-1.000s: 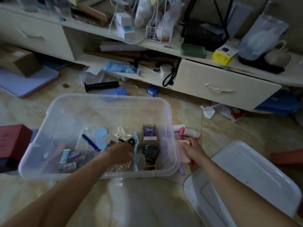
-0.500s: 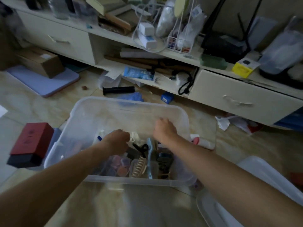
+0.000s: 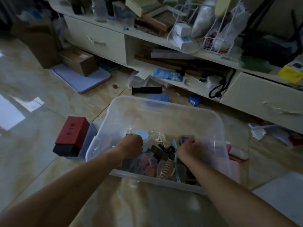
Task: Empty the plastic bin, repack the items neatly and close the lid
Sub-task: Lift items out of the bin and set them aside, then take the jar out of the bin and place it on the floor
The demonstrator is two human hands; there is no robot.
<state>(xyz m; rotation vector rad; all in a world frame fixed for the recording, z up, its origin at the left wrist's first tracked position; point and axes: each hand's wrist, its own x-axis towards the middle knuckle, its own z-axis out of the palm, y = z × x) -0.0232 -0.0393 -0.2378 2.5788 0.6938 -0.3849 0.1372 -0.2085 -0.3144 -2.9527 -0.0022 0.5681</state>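
Note:
A clear plastic bin (image 3: 164, 104) stands on the tiled floor with small items along its near side. Among them are a light blue disc (image 3: 144, 134), a black clip (image 3: 167, 149), a cream hair claw (image 3: 166, 169), a blue comb (image 3: 176, 163) and pink pieces (image 3: 147, 163). My left hand (image 3: 131, 145) is curled down into the items beside the disc; what it holds is hidden. My right hand (image 3: 188, 149) reaches in, fingers closed on a small box with a purple label (image 3: 185, 138). The white lid (image 3: 278, 195) lies at lower right.
A red box on a black base (image 3: 72, 133) sits just left of the bin. A white tube (image 3: 237, 152) lies on the floor to its right. Behind are a black handle (image 3: 146, 90), a cardboard box (image 3: 80, 62), crumpled paper (image 3: 257, 131) and a cluttered low cabinet (image 3: 255, 94).
My right hand moved from the floor right of the bin into the bin and onto the small box. My left hand shifted left toward the blue disc. The view swung left.

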